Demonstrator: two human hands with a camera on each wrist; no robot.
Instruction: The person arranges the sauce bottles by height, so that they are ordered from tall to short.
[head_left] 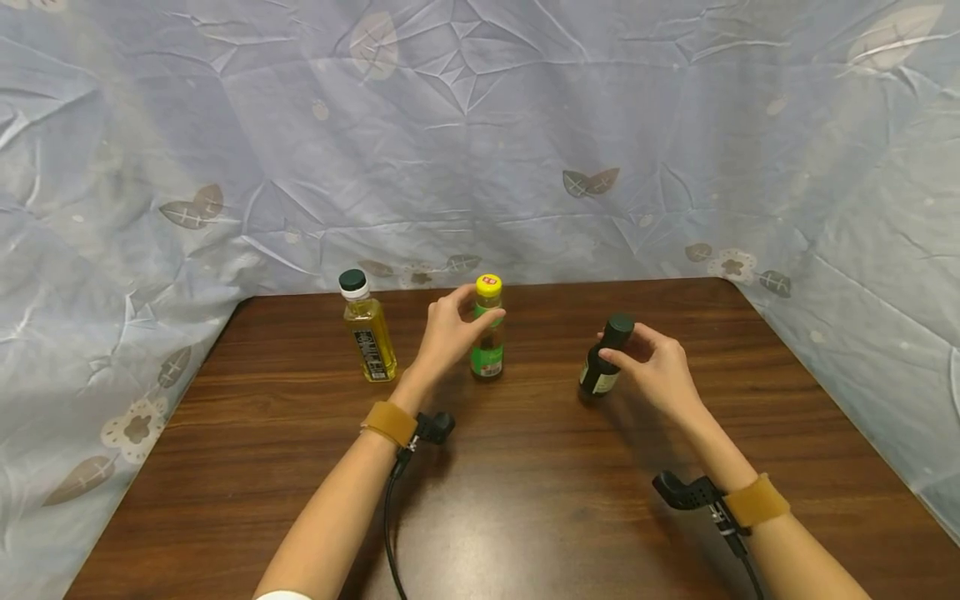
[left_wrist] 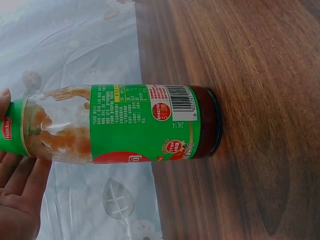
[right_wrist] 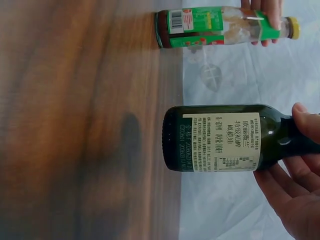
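In the head view my left hand [head_left: 453,325] grips the neck of a glass sauce bottle [head_left: 488,360] with a yellow cap and green label. The left wrist view shows this sauce bottle [left_wrist: 125,125] close up, reddish-brown sauce smeared inside and pooled at its base. My right hand [head_left: 660,367] holds a small dark green glass olive oil bottle [head_left: 600,371] by its neck, thumb on the near side. That bottle leans slightly, its dark cap up. In the right wrist view, its cream label [right_wrist: 225,142] faces the camera, and a shadow falls on the table apart from its base.
A clear bottle of yellow oil [head_left: 371,346] with a dark green cap stands left of my left hand. The brown wooden table [head_left: 487,500] meets a pale patterned cloth [head_left: 465,150] at the back and sides. Camera cables trail from both wrists.
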